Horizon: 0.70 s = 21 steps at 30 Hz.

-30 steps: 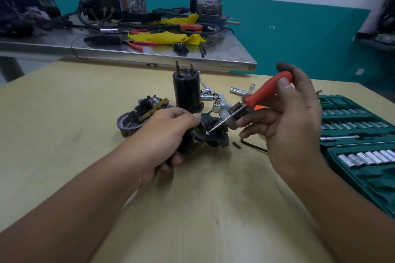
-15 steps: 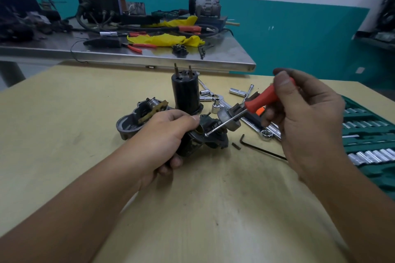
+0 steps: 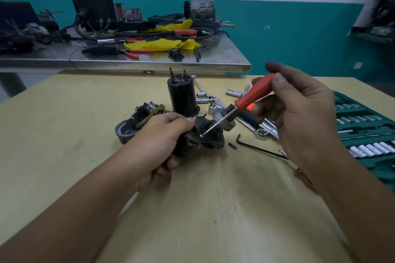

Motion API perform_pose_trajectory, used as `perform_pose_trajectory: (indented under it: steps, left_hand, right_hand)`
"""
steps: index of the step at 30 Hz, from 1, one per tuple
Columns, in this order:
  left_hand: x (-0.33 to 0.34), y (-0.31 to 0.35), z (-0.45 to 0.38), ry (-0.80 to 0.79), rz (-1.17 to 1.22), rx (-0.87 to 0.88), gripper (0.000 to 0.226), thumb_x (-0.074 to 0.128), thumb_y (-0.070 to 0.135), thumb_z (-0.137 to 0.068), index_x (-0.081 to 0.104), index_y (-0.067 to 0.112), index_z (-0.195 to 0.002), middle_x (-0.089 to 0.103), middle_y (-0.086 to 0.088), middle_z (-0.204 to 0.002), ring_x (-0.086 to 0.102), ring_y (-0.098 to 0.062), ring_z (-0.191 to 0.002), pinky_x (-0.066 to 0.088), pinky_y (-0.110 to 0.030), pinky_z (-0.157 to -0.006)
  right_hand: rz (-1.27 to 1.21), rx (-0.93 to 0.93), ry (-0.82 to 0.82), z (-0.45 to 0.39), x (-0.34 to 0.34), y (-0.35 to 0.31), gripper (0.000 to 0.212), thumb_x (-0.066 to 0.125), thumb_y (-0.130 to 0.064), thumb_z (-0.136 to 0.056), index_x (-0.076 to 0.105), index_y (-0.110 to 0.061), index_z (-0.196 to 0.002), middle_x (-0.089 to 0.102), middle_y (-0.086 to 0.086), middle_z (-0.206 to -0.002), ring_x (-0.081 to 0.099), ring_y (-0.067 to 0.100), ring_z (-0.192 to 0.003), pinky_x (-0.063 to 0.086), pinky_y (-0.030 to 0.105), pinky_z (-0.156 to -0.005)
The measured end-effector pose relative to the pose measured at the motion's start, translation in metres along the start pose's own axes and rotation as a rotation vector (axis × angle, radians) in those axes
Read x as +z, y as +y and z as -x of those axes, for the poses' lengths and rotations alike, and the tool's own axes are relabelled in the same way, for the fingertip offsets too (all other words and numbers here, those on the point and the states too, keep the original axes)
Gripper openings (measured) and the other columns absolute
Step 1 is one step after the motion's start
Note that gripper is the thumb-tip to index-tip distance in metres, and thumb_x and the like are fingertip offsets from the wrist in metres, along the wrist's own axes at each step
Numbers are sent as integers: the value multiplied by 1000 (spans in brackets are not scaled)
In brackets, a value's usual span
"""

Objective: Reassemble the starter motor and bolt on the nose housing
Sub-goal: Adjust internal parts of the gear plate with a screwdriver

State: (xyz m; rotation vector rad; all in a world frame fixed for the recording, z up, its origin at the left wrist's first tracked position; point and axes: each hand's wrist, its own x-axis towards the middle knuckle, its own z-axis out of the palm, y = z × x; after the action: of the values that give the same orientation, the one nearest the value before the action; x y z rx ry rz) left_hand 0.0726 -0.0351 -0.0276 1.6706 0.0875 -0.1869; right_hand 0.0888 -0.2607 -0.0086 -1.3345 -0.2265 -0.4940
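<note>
Teal wall and a steel bench with yellow rags fill the far side; nearer is a tan table (image 3: 64,156) where the work sits. At its centre the left hand (image 3: 158,141) wraps around the dark motor part (image 3: 205,136), fingers curled under it and thumb on top, probably to keep it from turning. The right hand (image 3: 299,109) pinches the red handle of a screwdriver (image 3: 252,96) between thumb and fingertips, the shaft slanting down and left so its tip meets a small screw (image 3: 201,135) on the part's upper face. That light fingertip hold suggests spinning the screw in, not final tightening. Just behind stands a black cylinder (image 3: 182,96) upright with two studs on top, and to the left lies the grey nose housing (image 3: 130,128), open side up, not yet fitted. Sockets and a spanner (image 3: 256,128) are scattered on the right, a hex key (image 3: 256,147) lies near the right wrist, and a green socket case (image 3: 363,130) sits at the right edge.
</note>
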Motion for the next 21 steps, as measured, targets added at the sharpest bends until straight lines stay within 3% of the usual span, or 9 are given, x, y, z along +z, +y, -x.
perform_pose_trajectory:
  steps: [3,5,8,11,13,15,18,21]
  left_hand:
    - [0,0,0,2,2,-3,17,60,41,-101,73,32,-95,69,-6,-80,39,-13,-32,25,-12,-37]
    - [-1,0,0,0,-3,-3,17,60,42,-101,74,33,-94,69,-6,-81,39,-13,-32,25,-12,-37]
    - [-1,-1,-1,-1,0,-1,17,60,41,-101,73,33,-94,69,-8,-83,39,-12,-32,25,-12,-38]
    - [-1,-1,-1,1,3,-1,17,60,41,-100,73,33,-93,68,-7,-80,39,-12,-31,26,-12,-38]
    - [-1,-1,-2,-1,4,-2,18,60,42,-100,73,34,-92,68,-7,-79,38,-12,-31,26,-12,-38]
    - [-1,-1,-2,-4,3,-5,17,60,42,-101,73,34,-93,68,-8,-80,38,-12,-32,26,-12,-38]
    - [-2,-1,-2,-13,2,-4,18,60,42,-101,74,35,-92,69,-6,-78,38,-12,-32,26,-12,-38]
    - [-2,-1,-2,-22,6,-4,19,60,43,-101,74,36,-91,70,-5,-79,38,-12,-32,26,-13,-38]
  right_hand:
    - [66,-56,47,1,0,3,6,73,-28,-92,76,-24,-96,65,18,-87,50,17,-43,46,30,-44]
    - [70,-21,75,1,1,4,15,73,-36,-92,77,-21,-95,71,18,-87,55,18,-47,50,30,-47]
    - [-21,54,0,0,1,2,22,56,-23,-96,74,-20,-108,76,14,-96,67,25,-57,56,34,-54]
    - [59,-26,2,1,0,5,17,61,-17,-101,72,-29,-106,71,17,-93,60,19,-48,52,30,-48]
    - [118,-73,57,2,-1,8,9,68,-22,-98,74,-29,-95,66,9,-82,53,14,-44,47,26,-44]
    - [96,-37,63,3,0,7,10,64,-23,-100,74,-22,-101,71,-1,-80,59,17,-49,50,26,-48]
    - [-7,64,-9,1,-1,3,24,51,-11,-103,71,-16,-117,76,9,-99,69,26,-61,56,31,-56]
    - [65,-28,-7,2,-1,0,15,65,-14,-98,70,-23,-109,66,25,-98,63,15,-50,54,26,-50]
